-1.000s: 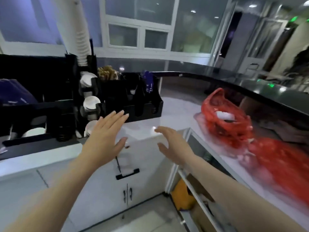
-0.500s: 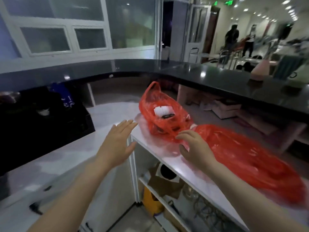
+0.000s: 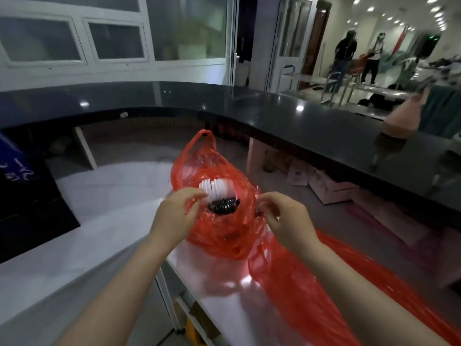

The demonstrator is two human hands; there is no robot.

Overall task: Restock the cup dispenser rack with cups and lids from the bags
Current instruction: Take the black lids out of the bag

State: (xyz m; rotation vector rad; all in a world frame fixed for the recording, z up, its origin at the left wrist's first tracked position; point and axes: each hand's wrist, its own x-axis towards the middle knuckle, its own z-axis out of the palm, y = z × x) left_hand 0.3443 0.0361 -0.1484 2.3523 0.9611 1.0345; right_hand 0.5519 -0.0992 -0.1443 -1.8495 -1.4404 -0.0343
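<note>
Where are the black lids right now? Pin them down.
In the head view, centre frame, the black lids lie inside the open red bag on the white counter, just below the white lids, between both hands.

Both hands have now closed in: left hand (image 3: 174,216) and right hand (image 3: 287,221) pinch the red bag (image 3: 219,236) mouth between their fingers.

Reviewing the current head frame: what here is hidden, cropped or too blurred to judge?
- Stacked white lids and black lids: count hidden by the crinkled red plastic bag.
- Long second red plastic bag: contents blurred, cut off by the lower right edge.
- Cup dispenser rack: outside the frame.
- Right hand fingertips: grip on the bag rim unclear, partly behind plastic.
- Left hand pinches the rim.
</note>
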